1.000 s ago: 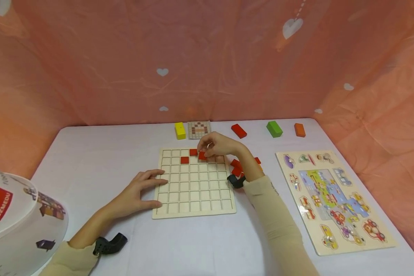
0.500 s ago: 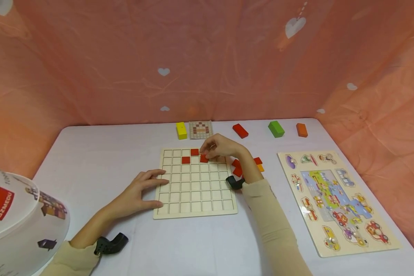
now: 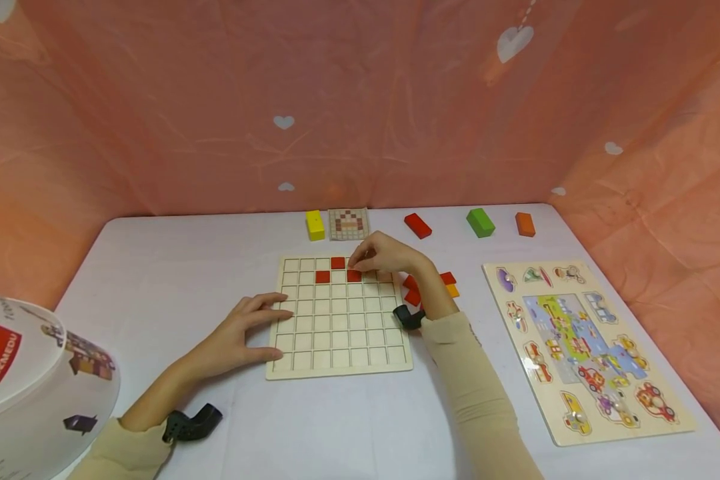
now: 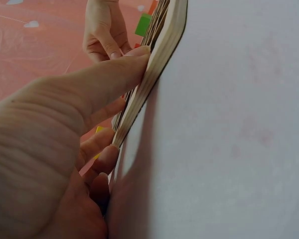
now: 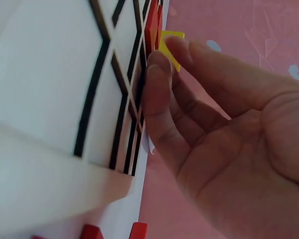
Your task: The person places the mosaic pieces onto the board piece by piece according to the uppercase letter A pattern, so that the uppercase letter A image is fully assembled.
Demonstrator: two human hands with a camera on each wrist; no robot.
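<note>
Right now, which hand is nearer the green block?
Right. The right hand is over the far part of the board, with the green block beyond it, to its right. The left hand is at the board's left edge, farther away.

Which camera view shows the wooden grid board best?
The head view: it shows the grid board from above, nearly whole, with little of it covered. The left wrist view gives mainly its edge, steeply slanted; the right wrist view shows some cells up close, slanted too, with part of the board cut off.
</note>
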